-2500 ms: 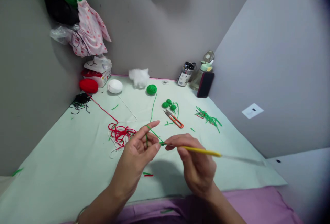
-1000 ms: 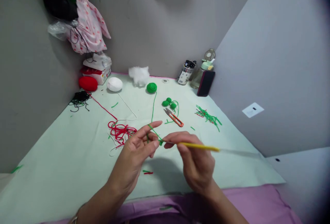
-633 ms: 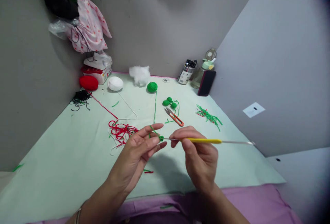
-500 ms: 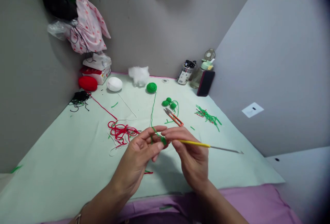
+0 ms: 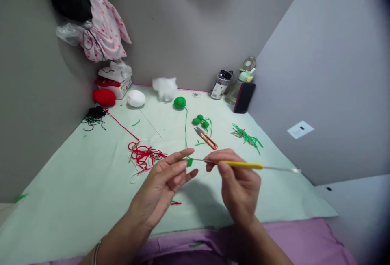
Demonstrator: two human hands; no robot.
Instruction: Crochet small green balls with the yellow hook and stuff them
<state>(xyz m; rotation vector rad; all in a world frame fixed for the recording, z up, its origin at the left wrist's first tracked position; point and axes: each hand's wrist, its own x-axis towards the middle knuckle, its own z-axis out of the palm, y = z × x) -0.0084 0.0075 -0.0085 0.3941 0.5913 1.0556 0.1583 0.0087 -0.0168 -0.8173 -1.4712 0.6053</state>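
My right hand [image 5: 239, 185] is closed round a yellow-handled crochet hook [image 5: 243, 165], whose metal tip reaches left into a tiny green crochet piece [image 5: 190, 161]. My left hand [image 5: 166, 181] pinches that piece between thumb and fingers, its index finger stretched out with the green yarn strand [image 5: 185, 129] over it. The strand runs back to a green yarn ball [image 5: 179, 102] near the wall. Both hands hover above the pale green table cover [image 5: 76, 183].
Orange thread snips [image 5: 206, 137] and small green balls [image 5: 200, 121] lie just behind the hands. A red yarn tangle [image 5: 143, 156], green scraps [image 5: 246, 138], red ball [image 5: 104, 97], white ball [image 5: 135, 98], stuffing [image 5: 165, 87], bottle [image 5: 240, 84] and dark phone [image 5: 244, 97] stand further back.
My right hand drew the hook back to the right and levelled it after pushing in close to my left fingers. The green piece stays pinched in my left hand.
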